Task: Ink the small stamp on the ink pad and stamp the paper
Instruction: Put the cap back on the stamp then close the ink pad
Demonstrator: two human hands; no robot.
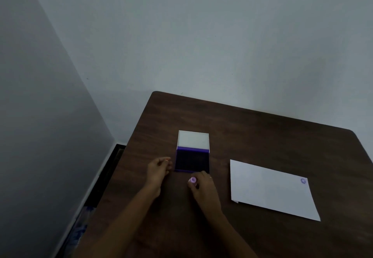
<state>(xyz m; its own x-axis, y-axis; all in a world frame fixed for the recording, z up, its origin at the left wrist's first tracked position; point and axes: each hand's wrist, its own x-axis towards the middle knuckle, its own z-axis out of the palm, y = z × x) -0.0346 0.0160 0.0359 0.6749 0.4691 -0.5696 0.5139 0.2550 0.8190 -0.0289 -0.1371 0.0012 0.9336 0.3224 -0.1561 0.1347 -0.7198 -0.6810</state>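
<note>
The right hand point(203, 189) pinches the small stamp point(192, 180) just short of the open ink pad point(191, 162), while the loosely curled, empty left hand point(158, 169) rests beside the pad's left edge.

Your dark wooden table point(262, 136) carries two things.
The open ink pad point(192, 162) lies flat left of centre, its white lid point(193, 139) raised at its 12 o'clock edge; the white paper point(272, 191) lies well apart at its 3 o'clock, a purple stamp mark point(303, 181) in its far right corner.
</note>
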